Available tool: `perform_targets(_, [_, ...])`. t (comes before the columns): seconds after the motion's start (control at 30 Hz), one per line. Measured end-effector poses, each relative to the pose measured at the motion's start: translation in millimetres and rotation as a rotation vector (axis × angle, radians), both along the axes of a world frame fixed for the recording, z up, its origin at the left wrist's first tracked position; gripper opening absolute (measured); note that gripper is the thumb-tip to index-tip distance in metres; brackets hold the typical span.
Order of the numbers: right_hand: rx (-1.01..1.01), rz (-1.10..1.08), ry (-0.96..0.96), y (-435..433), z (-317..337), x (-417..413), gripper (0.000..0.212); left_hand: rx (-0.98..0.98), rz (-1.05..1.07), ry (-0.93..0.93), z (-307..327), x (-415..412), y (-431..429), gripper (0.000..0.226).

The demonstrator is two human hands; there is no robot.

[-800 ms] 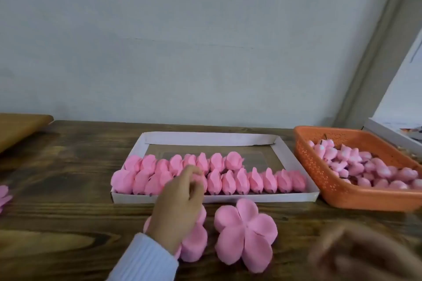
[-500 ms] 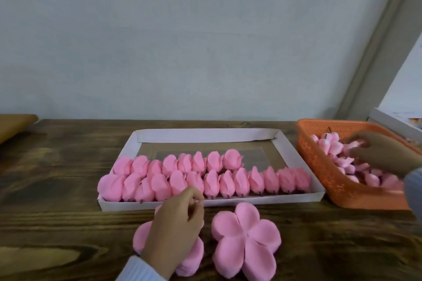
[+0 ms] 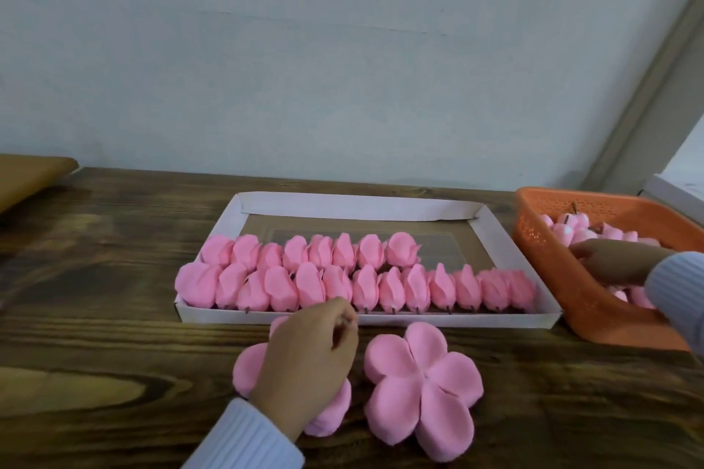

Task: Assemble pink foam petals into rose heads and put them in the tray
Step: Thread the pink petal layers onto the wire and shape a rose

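Just in front of the tray point(image 3: 419, 320), on the wooden table point(image 3: 114, 278), lie two flat five-lobed petal pieces. One is free point(image 3: 423, 388). The other point(image 3: 247, 362) is mostly covered by the left hand point(image 3: 304, 365), which rests on it with curled fingers. Thumb and forefinger meet at the tip nearest the tray, but whether they pinch anything cannot be told.

Inside the tray, finished rose heads point(image 3: 343, 278) fill the front row and part of a second row behind it. The back of the tray is bare.

Right of the tray stands an orange basket point(image 3: 533, 225) of small pink buds point(image 3: 564, 232). The right hand point(image 3: 617, 259) reaches into it, fingertips among the buds. It is unclear whether it grips one.

The foam looks very light, soft and springy, so it probably creases or tears if squeezed hard. A flat piece is likely best lifted by pinching one lobe near its edge, or by holding the centre where the lobes join. The wrapped heads look loose, so they should be held gently around the base, near the short stem stubs that point toward the tray's front wall.
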State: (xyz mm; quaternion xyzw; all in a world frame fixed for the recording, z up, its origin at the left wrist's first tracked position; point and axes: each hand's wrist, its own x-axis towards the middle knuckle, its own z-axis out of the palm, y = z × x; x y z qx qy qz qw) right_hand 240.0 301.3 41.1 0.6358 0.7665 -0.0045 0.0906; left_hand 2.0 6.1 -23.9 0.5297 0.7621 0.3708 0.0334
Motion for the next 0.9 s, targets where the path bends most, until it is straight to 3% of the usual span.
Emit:
perform_targets(0.17, [0.353,-0.086,0.020,-19.6,-22.0,-5.9,0.056,-0.013,-0.009,-0.025,-0.1,0.3,-0.3,0.013])
perform_targets(0.23, [0.256,-0.038,0.061,-16.2,-15.7,-2.1,0.049,-0.009,-0.007,-0.025,-1.0,-0.1,-0.4,0.013])
perform_targets(0.33, [-0.125,0.128,0.042,-10.0,25.3,11.9,0.024,-0.007,-0.013,-0.027,-1.7,-0.4,-0.6,0.014])
perform_targets(0.4, [-0.046,0.203,0.086,-10.5,42.7,22.4,0.022,-0.004,-0.019,-0.025,-2.4,-0.8,-0.5,0.014])
perform_targets(0.5, [0.298,0.233,0.537,-20.4,48.6,37.1,0.022,-0.009,-0.014,-0.017,-3.1,-0.3,-0.7,0.013])
perform_targets(0.57, [0.356,0.245,0.940,-48.6,45.9,41.6,0.019,-0.014,-0.012,-0.014,-2.8,0.3,-0.8,0.013])
perform_targets(0.67, [0.198,0.268,1.442,-107.2,33.9,31.0,0.029,-0.010,-0.026,-0.013,-0.8,1.0,-1.4,0.009])
perform_targets(0.73, [-0.112,0.273,1.763,-140.4,14.4,12.1,0.026,-0.002,-0.051,0.009,0.4,2.9,-1.9,0.008])
perform_targets(0.8, [-0.319,0.220,1.902,-165.6,-9.1,-10.5,0.022,-0.005,-0.077,0.064,0.3,6.4,-3.2,0.018])
perform_targets(0.9, [-0.308,0.123,1.878,-183.8,-40.2,-36.7,0.024,0.014,-0.112,0.132,0.5,10.8,-5.2,0.018])
